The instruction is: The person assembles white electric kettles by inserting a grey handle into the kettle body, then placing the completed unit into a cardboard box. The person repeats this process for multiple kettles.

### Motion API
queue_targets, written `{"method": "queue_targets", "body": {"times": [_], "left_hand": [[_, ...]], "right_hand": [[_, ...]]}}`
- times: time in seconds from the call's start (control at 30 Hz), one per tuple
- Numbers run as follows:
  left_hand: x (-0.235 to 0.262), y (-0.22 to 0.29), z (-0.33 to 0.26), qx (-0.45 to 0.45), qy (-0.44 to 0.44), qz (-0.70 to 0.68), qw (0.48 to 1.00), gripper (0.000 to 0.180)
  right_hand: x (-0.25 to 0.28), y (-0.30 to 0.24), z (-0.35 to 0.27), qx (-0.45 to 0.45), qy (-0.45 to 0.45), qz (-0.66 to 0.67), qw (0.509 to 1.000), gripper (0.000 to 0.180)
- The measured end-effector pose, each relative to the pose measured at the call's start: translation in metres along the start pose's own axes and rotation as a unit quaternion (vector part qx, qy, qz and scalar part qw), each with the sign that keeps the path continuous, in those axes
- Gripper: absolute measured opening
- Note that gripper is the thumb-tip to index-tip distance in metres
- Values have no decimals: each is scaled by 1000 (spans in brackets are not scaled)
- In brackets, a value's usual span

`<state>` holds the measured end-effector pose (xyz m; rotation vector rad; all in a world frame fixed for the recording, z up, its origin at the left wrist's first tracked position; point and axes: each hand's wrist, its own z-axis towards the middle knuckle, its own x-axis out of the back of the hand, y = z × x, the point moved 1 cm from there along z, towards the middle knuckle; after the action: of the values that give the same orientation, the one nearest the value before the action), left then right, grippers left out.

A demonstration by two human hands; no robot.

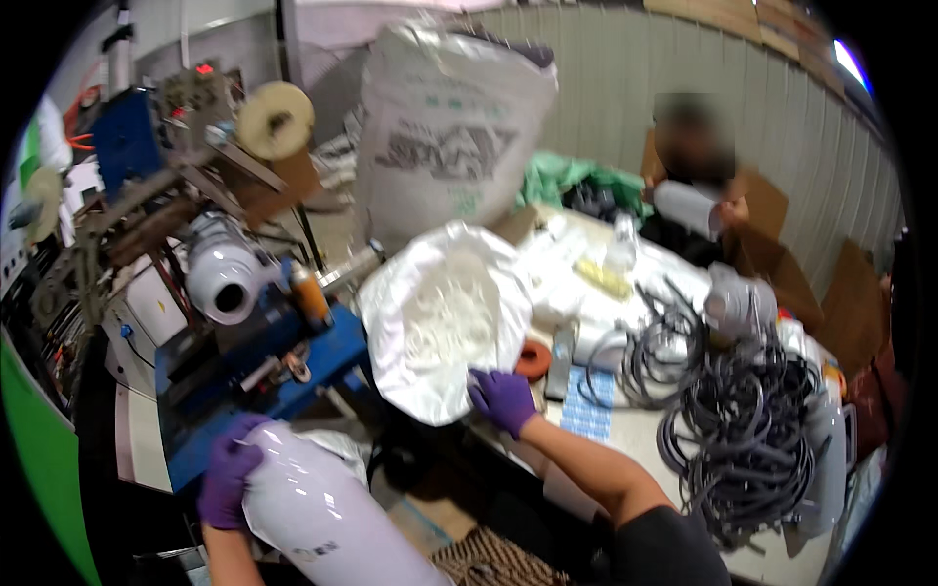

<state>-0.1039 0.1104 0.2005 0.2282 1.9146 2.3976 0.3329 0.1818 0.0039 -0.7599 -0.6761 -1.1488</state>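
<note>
My left hand [233, 473], in a purple glove, grips the rounded upper end of a large glossy white cylinder [322, 508]. The cylinder leans at a slant across the lower left, with small dark print on its side. In a matching glove, my right hand [505, 401] is at the near right rim of an open white bag [386, 366], its fingers stretched out and apart. Inside that bag lies a heap of small white ring-like pieces [449, 317], blurred. Whether my right fingertips touch the bag's edge or a piece is not clear.
A blue-based machine [337, 342] at left holds another white cylinder [223, 278] with a dark opening. Behind the bag stands a big printed sack [440, 137]. Coiled grey hoses [743, 439] cover the table's right side. A co-worker [694, 146] across it holds a white cylinder.
</note>
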Motion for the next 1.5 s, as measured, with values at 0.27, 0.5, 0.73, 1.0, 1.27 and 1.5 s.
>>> {"method": "queue_targets", "body": {"times": [0.27, 0.5, 0.73, 1.0, 1.27, 1.5], "left_hand": [[30, -187, -4, 219, 39, -123, 967, 37], [30, -188, -8, 139, 2, 16, 990, 45], [14, -188, -4, 102, -23, 107, 989, 34], [11, -183, -12, -51, -38, 12, 998, 28], [15, -174, -27, -46, 40, -154, 986, 34], [33, -169, -32, 88, -8, -340, 936, 37]], "right_hand": [[136, 141, -7, -4, 145, -203, 968, 53], [193, 262, -53, -162, -132, -211, 955, 36], [228, 347, -70, -324, 203, 181, 906, 23], [140, -40, -9, -207, 162, 622, 738, 52], [24, -241, 48, -167, -210, 731, 627, 33], [30, -267, 74, -151, -308, 683, 645, 30]]}}
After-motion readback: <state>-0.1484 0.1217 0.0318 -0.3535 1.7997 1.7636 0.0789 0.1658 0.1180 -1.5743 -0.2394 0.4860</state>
